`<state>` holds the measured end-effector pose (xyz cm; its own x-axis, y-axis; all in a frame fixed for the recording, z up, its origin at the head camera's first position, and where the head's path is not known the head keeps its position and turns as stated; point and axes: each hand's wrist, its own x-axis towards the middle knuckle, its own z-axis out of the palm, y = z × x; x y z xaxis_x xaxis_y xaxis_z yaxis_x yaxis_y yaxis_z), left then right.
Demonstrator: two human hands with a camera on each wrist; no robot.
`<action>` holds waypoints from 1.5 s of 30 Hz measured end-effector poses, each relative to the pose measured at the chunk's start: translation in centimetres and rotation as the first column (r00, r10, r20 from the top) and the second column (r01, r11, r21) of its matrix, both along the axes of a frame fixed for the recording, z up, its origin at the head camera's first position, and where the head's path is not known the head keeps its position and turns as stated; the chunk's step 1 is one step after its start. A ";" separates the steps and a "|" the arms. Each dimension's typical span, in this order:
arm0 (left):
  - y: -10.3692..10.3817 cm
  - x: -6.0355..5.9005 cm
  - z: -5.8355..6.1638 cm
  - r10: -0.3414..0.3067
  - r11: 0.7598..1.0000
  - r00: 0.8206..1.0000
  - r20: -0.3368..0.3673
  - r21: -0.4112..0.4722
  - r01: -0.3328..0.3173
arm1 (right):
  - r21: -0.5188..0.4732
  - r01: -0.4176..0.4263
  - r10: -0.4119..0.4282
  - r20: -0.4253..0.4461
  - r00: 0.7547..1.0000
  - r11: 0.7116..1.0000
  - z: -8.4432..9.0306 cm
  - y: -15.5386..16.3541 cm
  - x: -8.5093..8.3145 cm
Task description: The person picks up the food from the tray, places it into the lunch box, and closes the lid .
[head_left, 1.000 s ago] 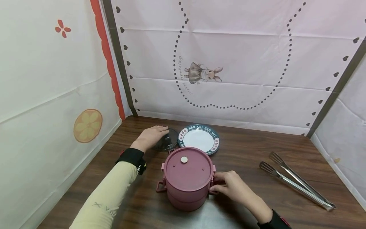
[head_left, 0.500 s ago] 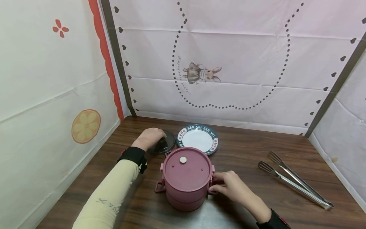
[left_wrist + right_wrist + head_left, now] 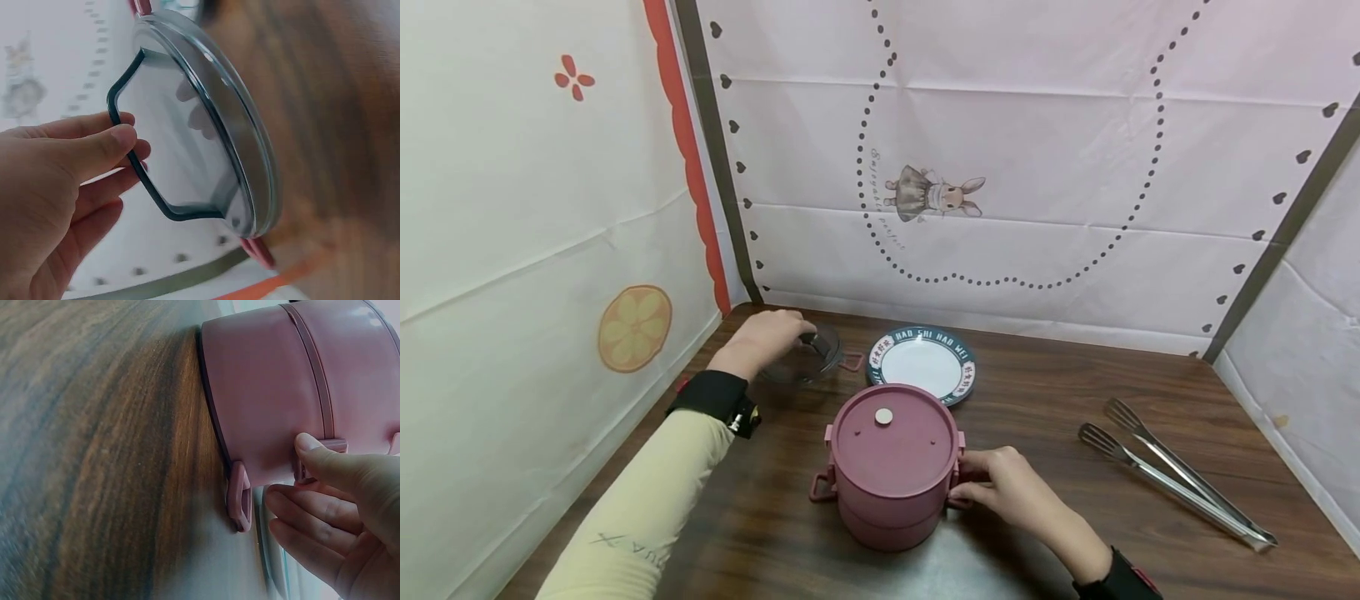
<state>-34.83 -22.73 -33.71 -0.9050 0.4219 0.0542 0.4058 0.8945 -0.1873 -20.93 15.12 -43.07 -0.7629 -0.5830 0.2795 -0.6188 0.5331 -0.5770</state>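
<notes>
A round pink two-tier lunch box [image 3: 889, 462] with a lid stands on the wooden table near me. My right hand [image 3: 1003, 492] grips the clasp on its right side, thumb on the upper latch [image 3: 312, 464]. My left hand [image 3: 765, 337] holds a round clear glass lid [image 3: 805, 360] by its dark handle, lifted off the table at the back left. In the left wrist view the glass lid [image 3: 200, 137] is tilted on edge, and my thumb and fingers [image 3: 94, 156] pinch its handle.
A white plate [image 3: 922, 364] with a dark lettered rim lies behind the lunch box. Metal tongs [image 3: 1172, 483] lie at the right. Cloth walls close in the table on the left, back and right.
My left hand closed on the glass lid's handle, then lifted it up and to the left, off the table. The right hand stayed on the lunch box.
</notes>
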 end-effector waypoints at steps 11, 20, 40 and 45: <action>2.7 5.2 7.8 -0.118 0.976 0.990 -0.070 0.178 0.129 | 0.006 -0.001 0.001 0.014 1.000 1.000 0.2 0.0 0.2; 7.9 10.2 10.4 -0.239 0.943 0.967 -0.085 0.215 0.252 | 0.023 0.005 -0.005 -0.010 1.000 1.000 0.2 0.1 0.4; 12.5 13.9 6.1 -0.404 0.899 0.913 -0.058 0.162 0.408 | 0.022 0.005 -0.005 -0.018 1.000 1.000 0.0 0.1 0.3; 12.6 14.2 5.8 -0.397 0.899 0.914 -0.085 0.162 0.406 | 0.033 0.018 -0.017 -0.025 1.000 0.999 0.0 0.2 0.2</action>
<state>-20.61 -10.09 -27.87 -0.6551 0.7289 0.1988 0.7316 0.6777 -0.0739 -20.70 15.29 -43.02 -0.7659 -0.5791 0.2794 -0.6233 0.5622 -0.5435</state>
